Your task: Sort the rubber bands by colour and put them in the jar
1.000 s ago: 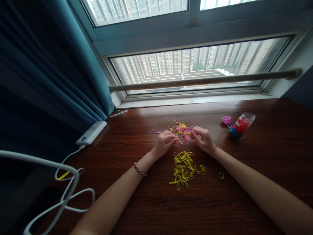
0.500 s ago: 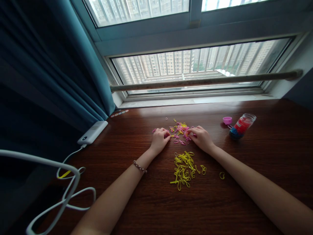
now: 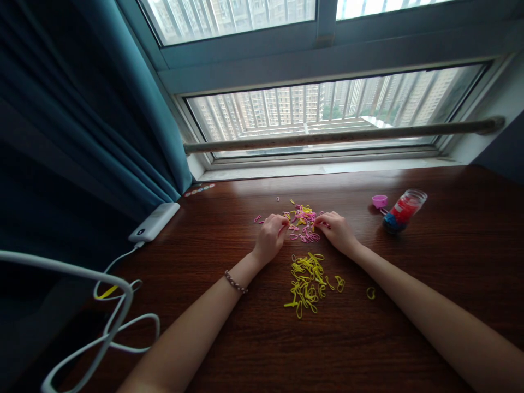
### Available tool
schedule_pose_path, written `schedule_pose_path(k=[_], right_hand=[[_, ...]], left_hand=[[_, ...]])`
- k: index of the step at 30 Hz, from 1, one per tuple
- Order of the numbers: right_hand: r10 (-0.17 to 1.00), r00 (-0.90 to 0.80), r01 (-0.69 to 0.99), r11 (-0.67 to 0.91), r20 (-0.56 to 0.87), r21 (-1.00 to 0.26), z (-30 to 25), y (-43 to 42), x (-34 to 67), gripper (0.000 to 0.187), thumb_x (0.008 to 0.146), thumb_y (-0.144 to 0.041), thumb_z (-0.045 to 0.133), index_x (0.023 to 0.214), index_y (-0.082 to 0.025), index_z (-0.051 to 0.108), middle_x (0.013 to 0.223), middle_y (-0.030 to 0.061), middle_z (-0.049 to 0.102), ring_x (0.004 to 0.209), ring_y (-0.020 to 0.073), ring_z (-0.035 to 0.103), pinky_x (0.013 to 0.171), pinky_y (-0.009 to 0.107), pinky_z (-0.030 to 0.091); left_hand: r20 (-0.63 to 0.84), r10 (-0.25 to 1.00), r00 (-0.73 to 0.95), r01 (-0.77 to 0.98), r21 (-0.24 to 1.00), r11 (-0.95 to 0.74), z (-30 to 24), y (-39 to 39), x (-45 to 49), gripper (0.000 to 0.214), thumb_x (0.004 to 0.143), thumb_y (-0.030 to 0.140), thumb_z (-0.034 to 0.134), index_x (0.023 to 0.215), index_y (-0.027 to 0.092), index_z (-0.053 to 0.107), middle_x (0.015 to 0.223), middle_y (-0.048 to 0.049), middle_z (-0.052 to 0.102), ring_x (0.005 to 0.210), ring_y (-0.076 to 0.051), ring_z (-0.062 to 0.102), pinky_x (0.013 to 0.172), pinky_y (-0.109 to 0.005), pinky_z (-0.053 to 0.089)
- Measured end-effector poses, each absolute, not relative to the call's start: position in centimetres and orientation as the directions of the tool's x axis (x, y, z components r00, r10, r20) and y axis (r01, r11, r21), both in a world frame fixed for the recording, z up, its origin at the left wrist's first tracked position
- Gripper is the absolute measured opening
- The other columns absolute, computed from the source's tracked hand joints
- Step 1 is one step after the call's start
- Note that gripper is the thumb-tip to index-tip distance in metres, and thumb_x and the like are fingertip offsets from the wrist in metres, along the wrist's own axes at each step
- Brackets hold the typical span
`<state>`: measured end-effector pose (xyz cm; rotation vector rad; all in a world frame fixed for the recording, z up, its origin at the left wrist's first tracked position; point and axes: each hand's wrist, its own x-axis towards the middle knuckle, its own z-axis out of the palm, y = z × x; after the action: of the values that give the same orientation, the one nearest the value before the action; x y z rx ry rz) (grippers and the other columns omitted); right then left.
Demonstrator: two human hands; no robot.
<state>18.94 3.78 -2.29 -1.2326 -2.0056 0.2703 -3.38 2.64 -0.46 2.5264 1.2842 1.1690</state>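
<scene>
A mixed heap of pink and yellow rubber bands lies on the dark wooden table. My left hand rests at the heap's left edge, fingers curled in a pinch on something I cannot make out. At the heap's right edge, my right hand pinches at the bands with closed fingertips. A separate pile of yellow bands lies nearer to me, between my forearms. One stray yellow band sits to its right.
A small jar holding red and blue bands lies tilted at the right, its pink lid beside it. A white power bank with a white cable lies at the left, by the blue curtain. A window is behind.
Both hands slid forward into the mixed heap and now sit slightly closer to me; the pink bands between them have shifted a little. The yellow pile has not moved.
</scene>
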Motion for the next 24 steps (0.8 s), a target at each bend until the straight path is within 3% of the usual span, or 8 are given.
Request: schedule_pose_path(k=[9, 24], right_hand=[[0.901, -0.018, 0.570, 0.365, 0.433, -0.736, -2.04, 3.87, 19.12, 0.016, 0.075, -0.026, 0.050, 0.083, -0.020, 0.063, 0.074, 0.0019, 0.066, 0.062, 0.0151, 0.057, 0.060, 0.027, 0.043], [0.869, -0.055, 0.651, 0.405, 0.493, -0.642, -2.17, 3.96, 19.21, 0.014, 0.073, -0.017, 0.050, 0.079, -0.019, 0.063, 0.078, 0.0023, 0.063, 0.067, 0.0145, 0.056, 0.065, 0.026, 0.043]], left_hand=[[0.603, 0.683, 0.411, 0.651, 0.330, -0.683, -0.47, 2.52, -3.29, 0.009, 0.084, 0.019, 0.044, 0.090, 0.019, 0.052, 0.088, -0.0054, 0.056, 0.086, -0.017, 0.050, 0.079, -0.032, 0.042], [0.577, 0.675, 0.459, 0.666, 0.279, -0.691, -0.64, 2.57, -3.28, 0.010, 0.084, 0.020, 0.045, 0.089, 0.018, 0.053, 0.088, -0.0061, 0.055, 0.086, -0.018, 0.050, 0.078, -0.032, 0.042]])
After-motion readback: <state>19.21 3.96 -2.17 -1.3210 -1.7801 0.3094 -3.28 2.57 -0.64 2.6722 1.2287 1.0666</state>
